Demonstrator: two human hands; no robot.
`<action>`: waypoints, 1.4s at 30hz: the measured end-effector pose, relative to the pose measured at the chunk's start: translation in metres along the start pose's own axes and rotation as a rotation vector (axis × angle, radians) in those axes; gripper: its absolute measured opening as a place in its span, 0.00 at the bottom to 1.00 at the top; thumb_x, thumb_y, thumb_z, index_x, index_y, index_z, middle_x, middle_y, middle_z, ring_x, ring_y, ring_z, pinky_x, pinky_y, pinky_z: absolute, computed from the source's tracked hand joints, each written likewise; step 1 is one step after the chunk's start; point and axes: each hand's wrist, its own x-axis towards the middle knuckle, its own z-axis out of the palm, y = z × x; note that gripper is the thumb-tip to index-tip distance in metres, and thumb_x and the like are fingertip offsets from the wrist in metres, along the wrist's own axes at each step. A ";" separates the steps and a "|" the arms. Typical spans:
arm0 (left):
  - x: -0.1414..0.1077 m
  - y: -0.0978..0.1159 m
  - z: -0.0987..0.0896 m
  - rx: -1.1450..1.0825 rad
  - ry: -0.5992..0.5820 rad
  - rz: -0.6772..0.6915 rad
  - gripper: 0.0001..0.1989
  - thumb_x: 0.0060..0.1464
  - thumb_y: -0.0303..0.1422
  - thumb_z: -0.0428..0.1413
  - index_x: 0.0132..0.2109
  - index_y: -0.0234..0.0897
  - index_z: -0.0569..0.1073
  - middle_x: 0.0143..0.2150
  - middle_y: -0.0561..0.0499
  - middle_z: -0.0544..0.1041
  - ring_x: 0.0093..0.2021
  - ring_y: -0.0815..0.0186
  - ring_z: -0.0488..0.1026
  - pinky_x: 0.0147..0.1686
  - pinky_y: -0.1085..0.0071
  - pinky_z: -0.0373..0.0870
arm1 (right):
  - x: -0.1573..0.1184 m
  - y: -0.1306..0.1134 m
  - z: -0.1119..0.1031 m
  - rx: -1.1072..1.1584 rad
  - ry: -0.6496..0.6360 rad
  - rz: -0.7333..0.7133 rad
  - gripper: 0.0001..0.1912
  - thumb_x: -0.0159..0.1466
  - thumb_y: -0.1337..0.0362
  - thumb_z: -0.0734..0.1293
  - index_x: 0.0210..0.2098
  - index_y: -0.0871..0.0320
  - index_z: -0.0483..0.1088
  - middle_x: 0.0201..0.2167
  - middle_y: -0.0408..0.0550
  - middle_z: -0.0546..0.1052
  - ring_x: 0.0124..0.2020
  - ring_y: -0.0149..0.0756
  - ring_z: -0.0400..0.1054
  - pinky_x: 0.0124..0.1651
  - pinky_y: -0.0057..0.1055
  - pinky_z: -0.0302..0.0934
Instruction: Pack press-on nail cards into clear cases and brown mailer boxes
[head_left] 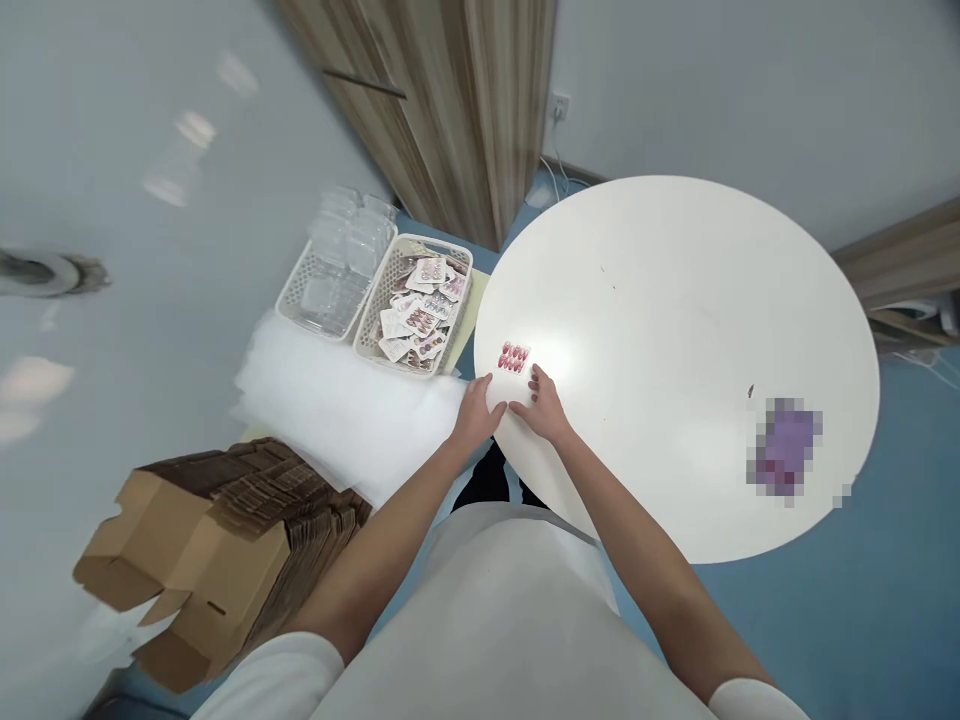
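Note:
A small card of red and pink press-on nails (514,358) lies on the white round table (675,300), close to its left edge. Just below the card, at the table's rim, rests my left hand (478,412), fingers apart with nothing visible in them. Opposite it, my right hand (546,405) lies on the tabletop with its fingers spread and slightly curled. The two thumbs point at each other and nearly meet. Both hands are beside the nail card, and neither visibly grips it.
Left of the table stand a white basket of nail cards (412,310) and a basket of clear plastic boxes (337,265). White foam sheets (345,400) and folded cardboard boxes (217,550) lie nearer. A blurred-out purple item (787,445) is on the table's right.

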 end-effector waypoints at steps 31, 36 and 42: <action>-0.123 -0.068 -0.135 -0.179 0.022 -0.022 0.24 0.44 0.40 0.55 0.49 0.36 0.68 0.45 0.44 0.72 0.40 0.61 0.72 0.38 0.67 0.67 | -0.031 -0.109 0.084 -0.248 -0.455 -0.307 0.18 0.52 0.59 0.65 0.42 0.56 0.67 0.37 0.47 0.72 0.35 0.33 0.66 0.40 0.33 0.60; -0.107 -0.059 -0.178 -0.217 0.094 0.033 0.25 0.44 0.41 0.56 0.49 0.35 0.68 0.44 0.43 0.73 0.40 0.60 0.72 0.37 0.67 0.67 | -0.001 -0.169 0.090 -0.288 -0.416 -0.396 0.17 0.51 0.61 0.66 0.40 0.57 0.68 0.33 0.45 0.72 0.30 0.31 0.65 0.37 0.33 0.60; -0.073 -0.073 -0.220 -0.244 0.155 -0.039 0.24 0.42 0.40 0.58 0.47 0.35 0.69 0.48 0.41 0.71 0.41 0.58 0.72 0.37 0.67 0.67 | 0.046 -0.207 0.117 -0.151 -0.437 -0.323 0.19 0.48 0.62 0.69 0.40 0.55 0.68 0.33 0.45 0.72 0.29 0.30 0.65 0.33 0.31 0.60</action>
